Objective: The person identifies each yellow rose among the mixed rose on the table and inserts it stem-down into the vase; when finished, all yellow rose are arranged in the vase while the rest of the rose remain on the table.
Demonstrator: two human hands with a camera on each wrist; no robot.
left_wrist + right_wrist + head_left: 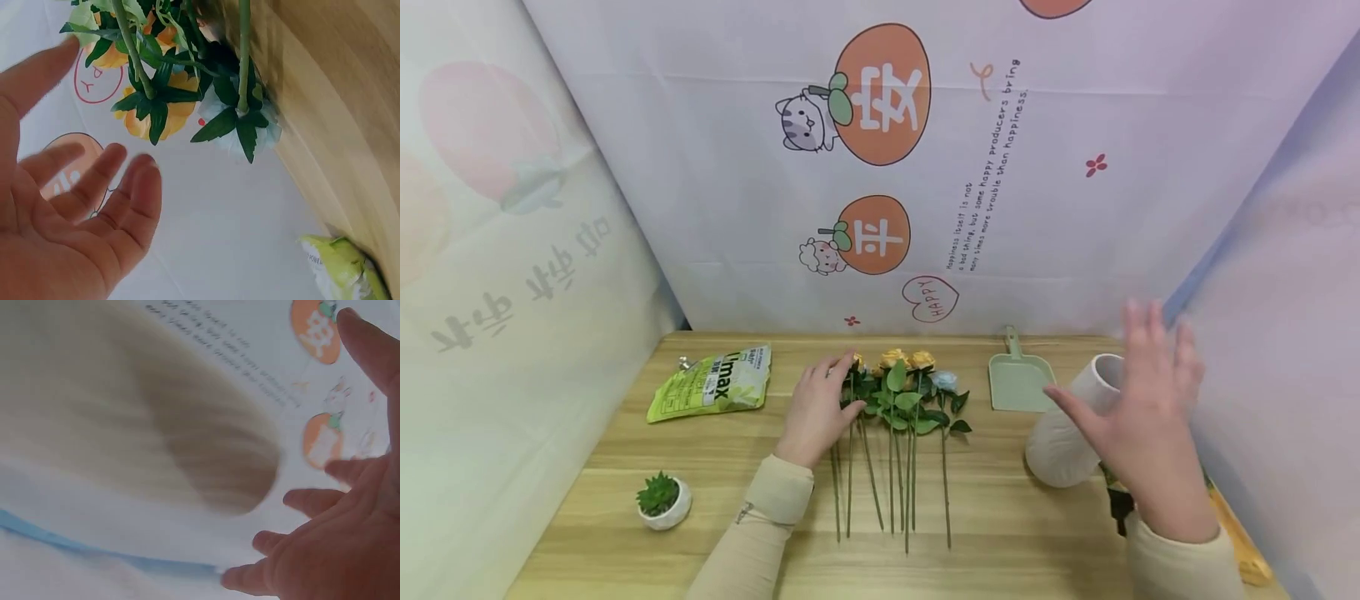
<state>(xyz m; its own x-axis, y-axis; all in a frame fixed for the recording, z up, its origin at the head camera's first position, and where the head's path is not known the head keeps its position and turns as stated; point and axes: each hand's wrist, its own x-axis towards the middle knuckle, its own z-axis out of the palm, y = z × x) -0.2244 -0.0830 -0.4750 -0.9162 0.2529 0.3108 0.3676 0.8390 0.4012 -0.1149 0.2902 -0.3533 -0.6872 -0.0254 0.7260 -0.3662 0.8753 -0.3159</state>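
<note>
I judge the work barely begun. White vase point(1063, 433), lying tilted just left of my right hand point(1142, 417), holds no stem that I can see; that hand hovers spread wide, gripping nothing. The flowers point(898, 400) lie loose on the table point(1000, 533), touching my left hand's relaxed, extended fingers point(842, 375).
</note>
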